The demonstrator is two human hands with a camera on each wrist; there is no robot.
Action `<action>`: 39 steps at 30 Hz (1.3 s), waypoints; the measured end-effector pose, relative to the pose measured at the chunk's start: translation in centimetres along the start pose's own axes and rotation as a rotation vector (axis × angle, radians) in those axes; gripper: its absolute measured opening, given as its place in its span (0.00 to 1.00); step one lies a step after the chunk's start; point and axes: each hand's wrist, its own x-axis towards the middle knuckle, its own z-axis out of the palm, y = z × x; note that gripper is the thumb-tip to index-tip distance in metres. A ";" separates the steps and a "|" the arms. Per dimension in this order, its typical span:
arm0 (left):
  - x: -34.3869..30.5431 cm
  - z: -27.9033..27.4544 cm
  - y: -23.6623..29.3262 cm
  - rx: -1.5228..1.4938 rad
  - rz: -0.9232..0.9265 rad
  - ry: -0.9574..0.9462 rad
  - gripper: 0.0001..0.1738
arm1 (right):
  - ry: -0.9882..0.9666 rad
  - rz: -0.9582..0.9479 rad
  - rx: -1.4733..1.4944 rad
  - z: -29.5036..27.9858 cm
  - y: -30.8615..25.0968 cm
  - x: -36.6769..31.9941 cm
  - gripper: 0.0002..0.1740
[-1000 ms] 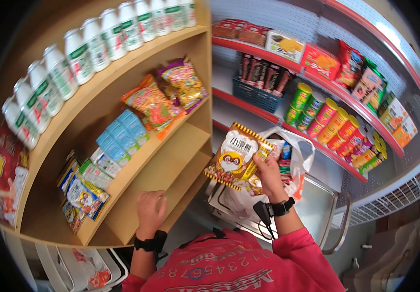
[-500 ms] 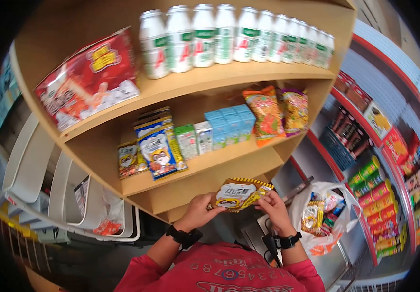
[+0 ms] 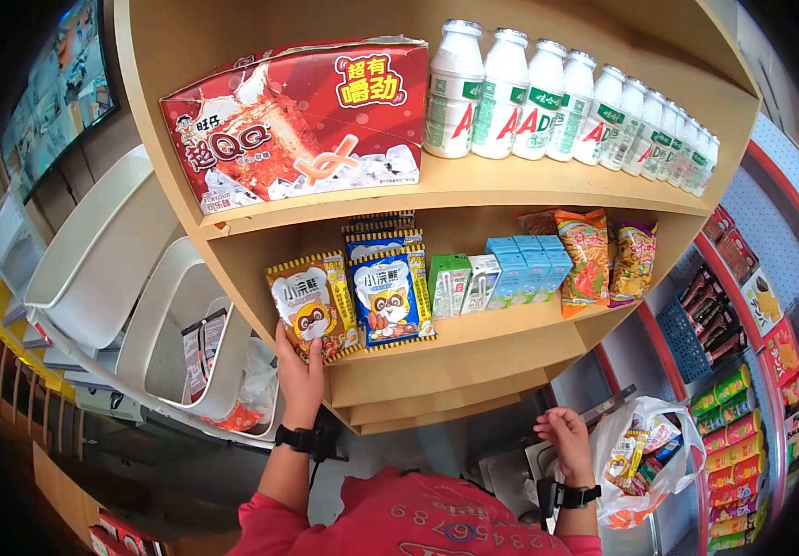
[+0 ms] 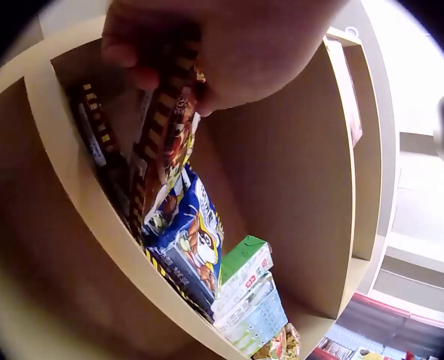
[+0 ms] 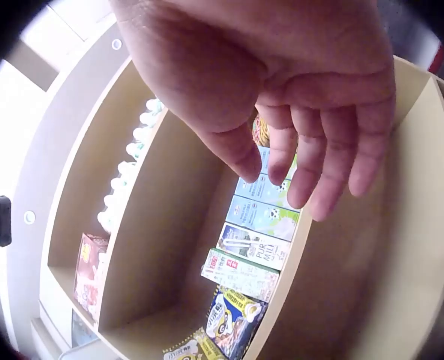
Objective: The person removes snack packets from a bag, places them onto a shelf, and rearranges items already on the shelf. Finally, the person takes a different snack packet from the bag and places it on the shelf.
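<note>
My left hand (image 3: 299, 378) pinches a brown snack bag (image 3: 305, 295) with a raccoon picture by its lower edge, upright at the left end of the middle shelf. In the left wrist view, the bag (image 4: 178, 124) is seen edge-on under my fingers. Right beside it stands a blue snack bag (image 3: 385, 295) of the same style, with more bags behind it. My right hand (image 3: 566, 443) hangs with loosely bent fingers and holds nothing, below the shelves and near a white plastic bag (image 3: 691, 482) of snacks.
Small milk cartons (image 3: 510, 273) and noodle snack bags (image 3: 585, 264) stand farther right on that shelf. Above are a red candy box (image 3: 307, 120) and a row of white bottles (image 3: 547, 102). Pale bins (image 3: 94, 250) stand at left; a red-edged rack (image 3: 774, 204) is at right.
The brown bag went from my right hand, through both hands, to my left hand, and moved left onto the middle shelf. My right hand let go. The view turned left.
</note>
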 end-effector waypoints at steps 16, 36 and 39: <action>2.2 1.6 -0.5 0.528 0.182 -0.097 0.37 | 0.039 0.014 0.021 1.0 0.7 -0.7 0.06; 1.5 4.9 -2.4 0.659 0.248 -0.191 0.28 | 0.055 0.025 0.006 -0.7 0.3 -1.1 0.05; 1.6 5.2 -2.2 0.669 0.221 -0.197 0.29 | 0.061 0.029 0.012 -1.2 0.3 -1.1 0.06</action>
